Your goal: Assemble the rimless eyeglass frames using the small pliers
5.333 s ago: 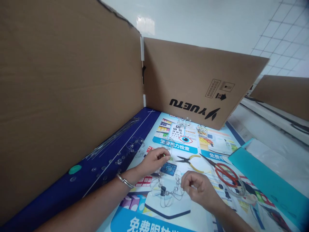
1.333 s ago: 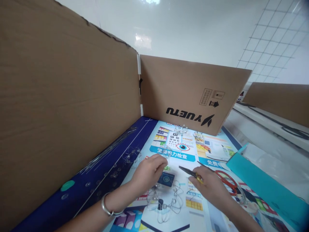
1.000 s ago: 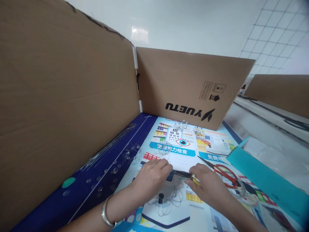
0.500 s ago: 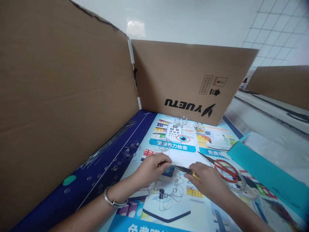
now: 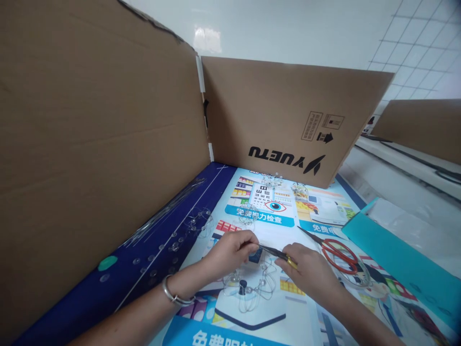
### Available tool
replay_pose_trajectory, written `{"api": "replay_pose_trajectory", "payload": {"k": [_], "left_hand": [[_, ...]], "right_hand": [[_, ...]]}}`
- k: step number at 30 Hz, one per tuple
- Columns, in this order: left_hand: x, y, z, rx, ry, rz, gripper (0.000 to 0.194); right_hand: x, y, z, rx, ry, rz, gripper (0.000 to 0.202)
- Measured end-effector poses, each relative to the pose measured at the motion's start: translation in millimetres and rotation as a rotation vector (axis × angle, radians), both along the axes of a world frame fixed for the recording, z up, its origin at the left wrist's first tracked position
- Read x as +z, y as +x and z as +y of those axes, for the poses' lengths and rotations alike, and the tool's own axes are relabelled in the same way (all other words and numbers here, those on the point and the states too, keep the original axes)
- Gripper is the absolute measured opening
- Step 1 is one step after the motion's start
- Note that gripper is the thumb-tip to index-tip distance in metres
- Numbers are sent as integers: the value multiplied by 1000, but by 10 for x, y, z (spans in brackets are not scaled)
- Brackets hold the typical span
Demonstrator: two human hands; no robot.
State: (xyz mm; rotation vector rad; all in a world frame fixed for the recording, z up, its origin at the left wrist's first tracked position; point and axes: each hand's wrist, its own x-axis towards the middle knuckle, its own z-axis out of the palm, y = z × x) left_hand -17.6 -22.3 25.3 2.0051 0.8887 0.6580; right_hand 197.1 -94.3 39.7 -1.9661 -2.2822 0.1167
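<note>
My right hand (image 5: 308, 268) is closed around pliers (image 5: 276, 252) with yellow on the handles, their narrow dark jaws pointing left. The jaw tips meet the fingertips of my left hand (image 5: 232, 251), which is pinched at the end of a thin wire. How the wire sits in the jaws is too small to make out. Below the hands, a ring of looped silvery wire with clear beads (image 5: 258, 290) lies around a small black cylinder (image 5: 243, 287). Red-handled scissors (image 5: 340, 255) rest to the right of my right hand, beside a coil of clear line (image 5: 363, 278).
Tall cardboard panels (image 5: 288, 115) stand at the left and back. Loose clear beads (image 5: 175, 246), a green disc (image 5: 107, 263) and a bundle of wires (image 5: 162, 211) lie on the left. More wire-and-bead pieces (image 5: 199, 220) lie farther back. A teal box (image 5: 399, 259) stands right.
The view has shifted slightly, so the background sits a little farther right. My hands keep nearly the same pose, the pliers' tips still at my left fingertips.
</note>
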Motion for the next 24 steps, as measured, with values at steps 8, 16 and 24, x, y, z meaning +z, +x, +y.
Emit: {"api": "replay_pose_trajectory", "payload": {"k": [8,16,24], "left_hand": [[-41,3,25,-35,-155,-88,12],[-8,-43,85,-89,-204,-136,14],[-151,-77,208,66,-62,-198,15]], "right_hand": [[-20,29,-1,35,38,-37,27],[11,19,-10,29,35,-78,27],[-41,77,20,51,117,-147,26]]}}
